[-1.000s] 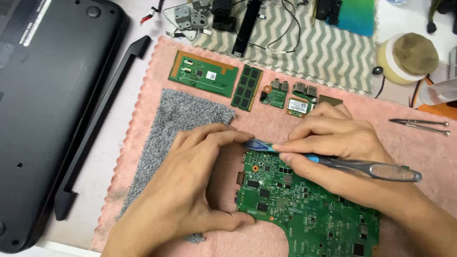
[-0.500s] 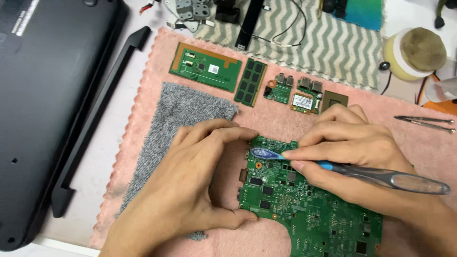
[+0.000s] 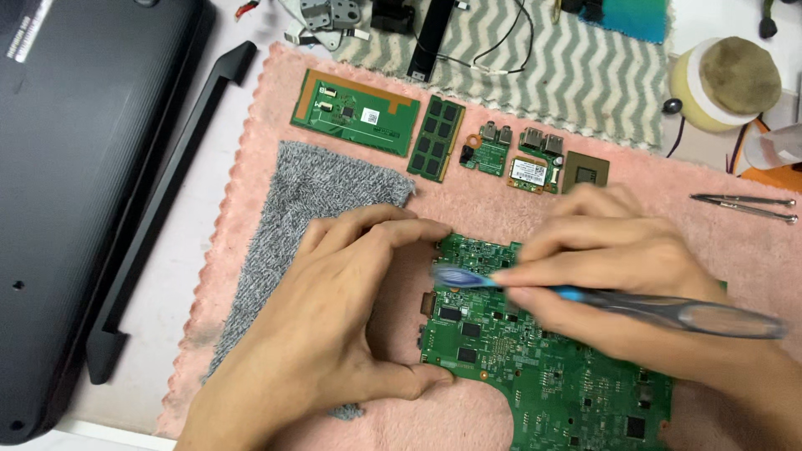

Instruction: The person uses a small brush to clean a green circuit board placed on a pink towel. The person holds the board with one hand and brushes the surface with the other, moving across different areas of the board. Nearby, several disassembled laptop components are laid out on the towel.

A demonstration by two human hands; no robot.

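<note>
Pink towel covers the tabletop; left hand fingers pinch the green motherboard edge, right hand at three o'clock, fingers clamped on a toothbrush.

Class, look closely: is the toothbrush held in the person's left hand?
No, the right hand grips the toothbrush; the left hand steadies the green circuit board.

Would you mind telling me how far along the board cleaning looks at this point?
Done: the laptop is stripped, with small boards lined up on the pink towel. In hand: the left hand steadies the motherboard while the right hand works a toothbrush near its top edge. Left, seemingly: the lower board.
</note>
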